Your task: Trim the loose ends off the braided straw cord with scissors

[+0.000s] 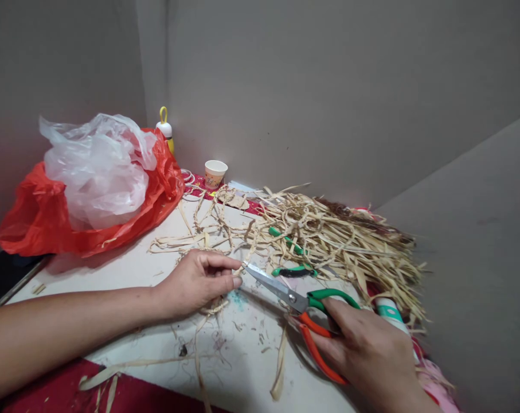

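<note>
My left hand [195, 284] is closed over the middle of the white board, its thumb and fingers pinching a thin strand of dried straw [251, 245]. More braided straw [217, 308] shows beneath this hand. Wrapped around the handles of a pair of scissors [277, 285], one green and one orange, is my right hand [371, 338]. The scissor tips point left and reach my left fingertips; the blades look closed or almost closed. Just beyond them lies a tool with green handles [294, 271], partly under straw.
A large heap of dried straw [345, 241] covers the back right. Red [36, 212] and white [100, 166] plastic bags fill the left. A paper cup [215, 174] and a yellow-topped bottle [164, 127] stand by the wall. Loose straw strips [279, 367] and scraps litter the white board [251, 367].
</note>
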`<state>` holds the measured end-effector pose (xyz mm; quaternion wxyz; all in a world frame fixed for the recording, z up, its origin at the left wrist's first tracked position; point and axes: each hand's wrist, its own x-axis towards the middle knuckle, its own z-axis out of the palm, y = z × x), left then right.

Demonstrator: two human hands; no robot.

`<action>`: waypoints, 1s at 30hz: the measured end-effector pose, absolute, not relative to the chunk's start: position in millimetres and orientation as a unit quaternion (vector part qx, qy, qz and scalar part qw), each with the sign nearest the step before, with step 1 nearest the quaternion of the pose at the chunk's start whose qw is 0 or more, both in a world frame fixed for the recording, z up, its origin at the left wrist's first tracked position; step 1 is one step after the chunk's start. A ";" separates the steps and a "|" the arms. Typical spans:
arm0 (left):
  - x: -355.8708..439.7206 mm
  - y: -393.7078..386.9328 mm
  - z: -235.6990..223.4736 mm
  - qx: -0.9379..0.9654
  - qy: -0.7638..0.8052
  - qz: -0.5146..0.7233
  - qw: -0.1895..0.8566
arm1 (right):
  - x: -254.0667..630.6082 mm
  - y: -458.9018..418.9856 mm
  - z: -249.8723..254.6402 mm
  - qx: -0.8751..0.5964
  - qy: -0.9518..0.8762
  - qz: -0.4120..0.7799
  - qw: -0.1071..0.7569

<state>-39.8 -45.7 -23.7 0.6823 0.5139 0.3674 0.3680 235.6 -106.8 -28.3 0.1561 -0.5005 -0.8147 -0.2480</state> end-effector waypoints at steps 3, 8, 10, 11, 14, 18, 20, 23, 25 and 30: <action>-39.7 -45.8 -23.7 0.512 0.369 0.370 0.681 | 236.3 -107.3 -27.6 -0.494 -0.814 -0.253 0.171; -39.0 -46.4 -21.2 0.495 0.377 0.360 0.695 | 236.0 -107.0 -26.7 -0.480 -0.819 -0.263 0.172; -39.1 -46.1 -19.6 0.489 0.383 0.359 0.696 | 236.8 -106.7 -27.5 -0.478 -0.821 -0.255 0.180; -39.2 -45.9 -18.7 0.487 0.386 0.359 0.696 | 237.6 -106.6 -28.1 -0.478 -0.822 -0.247 0.187; -39.9 -44.8 -16.9 0.485 0.397 0.356 0.694 | 241.0 -106.1 -29.6 -0.488 -0.818 -0.228 0.203; -39.9 -43.8 -16.9 0.480 0.390 0.362 0.697 | 241.9 -105.4 -29.1 -0.495 -0.817 -0.214 0.202; -39.6 -43.9 -17.2 0.479 0.384 0.369 0.697 | 239.5 -105.0 -28.4 -0.495 -0.819 -0.211 0.198; -39.6 -43.8 -16.2 0.471 0.372 0.373 0.708 | 235.8 -104.5 -27.7 -0.501 -0.818 -0.213 0.184; -39.9 -43.0 -14.7 0.462 0.357 0.362 0.727 | 235.3 -104.3 -27.7 -0.503 -0.817 -0.217 0.179; -40.2 -39.7 -12.9 0.440 0.337 0.337 0.761 | 239.3 -104.5 -29.7 -0.519 -0.810 -0.213 0.172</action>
